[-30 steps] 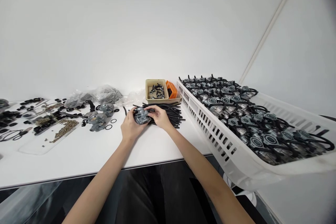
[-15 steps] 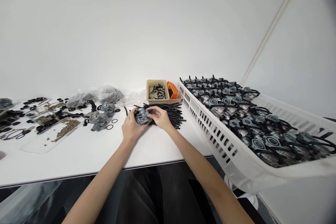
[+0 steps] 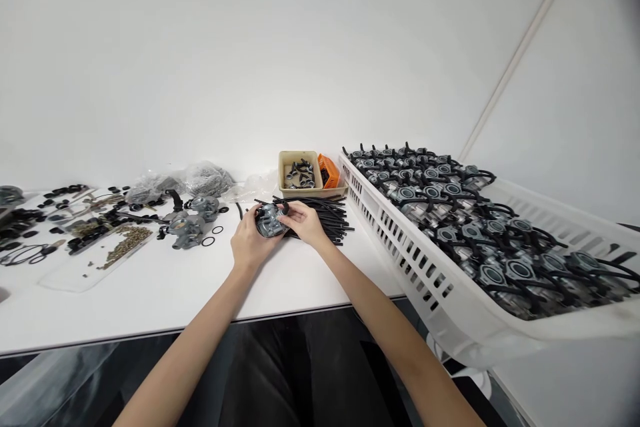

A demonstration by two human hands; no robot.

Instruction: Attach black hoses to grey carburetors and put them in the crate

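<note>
- Left hand is wrapped round the left side of a grey metal body; I read this as the steadying grip.
- Right hand closes on the body's right side, thumb and fingers against it, probably leaving the top in view. Whether the fingertips also pinch the black fitting there, I cannot tell.
- From my seat, the metal body sits between both hands at the left end of a pile of black tubes; I can't tell whether it touches the white table.
- Both forearms cross the table's front edge, so I judge there is room to draw straight back.
- On my right, the white crate overhangs that edge and limits any swing; similar bodies stand in it in rows, perhaps for easy counting.
- Leftward, two black rings lie just beside a pair of loose metal bodies, so I'd keep that elbow in.
- Beyond the tubes, a beige bin and an orange basket stand close to the wall, which bounds forward reach.
</note>
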